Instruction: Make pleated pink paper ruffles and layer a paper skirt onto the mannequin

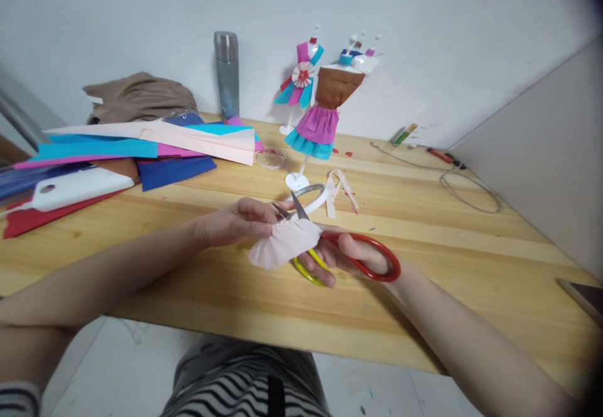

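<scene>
My left hand (249, 221) pinches a gathered piece of pale pink crepe paper (282, 244), which fans out toward me. A pair of scissors (367, 254) with one red and one yellow handle is in my right hand (351, 257), thumb and fingers through the loops. The blades stand apart and point up and away, just past the paper's upper edge near my left fingertips. Whether the blades touch the paper I cannot tell. Right behind them lies a white roll of tape (315, 198), partly covered by the scissors.
Small mannequins in paper clothes, one in a brown top and pink-and-blue skirt (318, 125), stand at the back. Coloured paper sheets (202, 144), a white glue gun (85, 189) and a thermos (227, 75) are to the left. A cable (447, 178) lies right.
</scene>
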`<state>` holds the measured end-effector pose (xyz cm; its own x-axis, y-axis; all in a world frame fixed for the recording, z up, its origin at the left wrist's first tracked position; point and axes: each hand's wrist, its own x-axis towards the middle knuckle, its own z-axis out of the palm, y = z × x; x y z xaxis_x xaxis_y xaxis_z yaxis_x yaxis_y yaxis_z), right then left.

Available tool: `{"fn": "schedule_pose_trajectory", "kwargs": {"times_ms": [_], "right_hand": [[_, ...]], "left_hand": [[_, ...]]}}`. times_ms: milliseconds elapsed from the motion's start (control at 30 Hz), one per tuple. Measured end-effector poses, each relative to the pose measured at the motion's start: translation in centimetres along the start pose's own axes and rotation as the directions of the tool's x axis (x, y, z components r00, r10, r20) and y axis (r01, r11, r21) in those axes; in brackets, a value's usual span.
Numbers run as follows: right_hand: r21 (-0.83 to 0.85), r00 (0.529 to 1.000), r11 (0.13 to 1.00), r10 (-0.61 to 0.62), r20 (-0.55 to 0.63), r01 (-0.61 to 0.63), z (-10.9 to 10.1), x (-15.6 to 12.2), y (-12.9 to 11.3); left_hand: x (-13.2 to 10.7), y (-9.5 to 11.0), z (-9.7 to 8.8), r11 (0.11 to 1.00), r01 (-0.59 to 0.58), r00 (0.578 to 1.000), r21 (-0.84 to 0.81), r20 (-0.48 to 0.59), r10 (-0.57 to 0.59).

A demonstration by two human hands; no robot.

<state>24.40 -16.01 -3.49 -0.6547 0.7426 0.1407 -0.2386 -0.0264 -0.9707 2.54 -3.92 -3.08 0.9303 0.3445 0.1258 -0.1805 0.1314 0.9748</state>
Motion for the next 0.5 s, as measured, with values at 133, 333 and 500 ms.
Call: {"fn": "schedule_pose_trajectory", "kwargs": {"times_ms": [133,333,500], "right_hand": [[0.01,1.0,1.0,-0.017,0.009,0.017,0.1,0.1,0.0],[-0.044,0.999,0.999,-0.024,-0.047,0.022,0.5,0.1,-0.5],[0.006,0.988,0.998,0.058,-0.14,-0.058,1.0,0.0,-0.6]], "left_hand": [[0.0,0.1,0.0,0.999,-0.012,1.0,0.03,0.01,0.012],[0.0,0.4,0.3,1.0,-0.024,0.999,0.012,0.038,0.024],[0.0,0.3,0.2,1.0,-0.027,0.999,-0.015,0.017,0.027]]}}
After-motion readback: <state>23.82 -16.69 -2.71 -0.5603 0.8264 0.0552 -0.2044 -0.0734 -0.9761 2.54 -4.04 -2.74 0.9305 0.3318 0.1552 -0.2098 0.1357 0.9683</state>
